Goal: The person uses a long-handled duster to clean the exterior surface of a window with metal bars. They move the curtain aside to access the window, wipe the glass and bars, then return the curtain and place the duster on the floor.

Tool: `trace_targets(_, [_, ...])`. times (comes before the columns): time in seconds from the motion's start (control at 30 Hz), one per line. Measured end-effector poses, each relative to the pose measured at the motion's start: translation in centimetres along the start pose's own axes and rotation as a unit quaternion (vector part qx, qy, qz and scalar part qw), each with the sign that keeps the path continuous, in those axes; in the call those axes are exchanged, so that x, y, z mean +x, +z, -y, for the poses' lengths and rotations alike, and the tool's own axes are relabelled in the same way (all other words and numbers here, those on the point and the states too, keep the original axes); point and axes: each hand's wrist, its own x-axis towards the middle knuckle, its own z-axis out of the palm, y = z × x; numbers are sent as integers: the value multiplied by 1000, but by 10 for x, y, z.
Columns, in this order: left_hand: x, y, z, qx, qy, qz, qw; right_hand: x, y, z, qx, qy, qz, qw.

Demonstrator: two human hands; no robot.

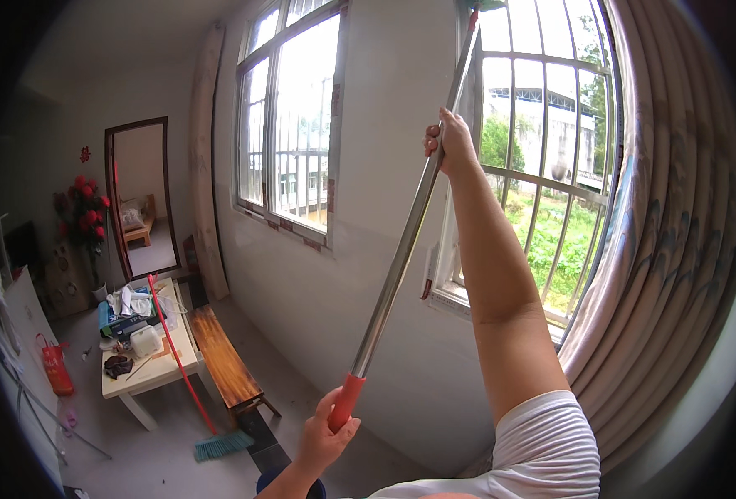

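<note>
A long metal pole [399, 268] slants up across the picture. My left hand [330, 430] is wrapped around its red plastic grip at the bottom end. Higher up, my right hand [449, 140] is closed around the bare metal shaft, in front of the wall beside the barred window [546, 156]. At the pole's far end a red joint carries a green head [489, 5], cut off by the picture's top edge, so its kind cannot be told.
Patterned curtains [673, 249] hang at right. Lower left are a cluttered table [174, 368], a wooden bench [224, 355] and a broom [223, 444] leaning on the table. A dark blue bucket [268, 483] is partly hidden by my left forearm. Another window [287, 137] is farther left.
</note>
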Motion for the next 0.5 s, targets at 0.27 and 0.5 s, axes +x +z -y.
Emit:
trace_targets(0.27, [-61, -7, 62, -112, -123, 133, 977, -83, -8, -47, -70, 34, -26, 997])
trace_targets(0.5, [44, 56, -6, -372, -143, 213, 892, -29, -16, 22, -134, -14, -40, 990])
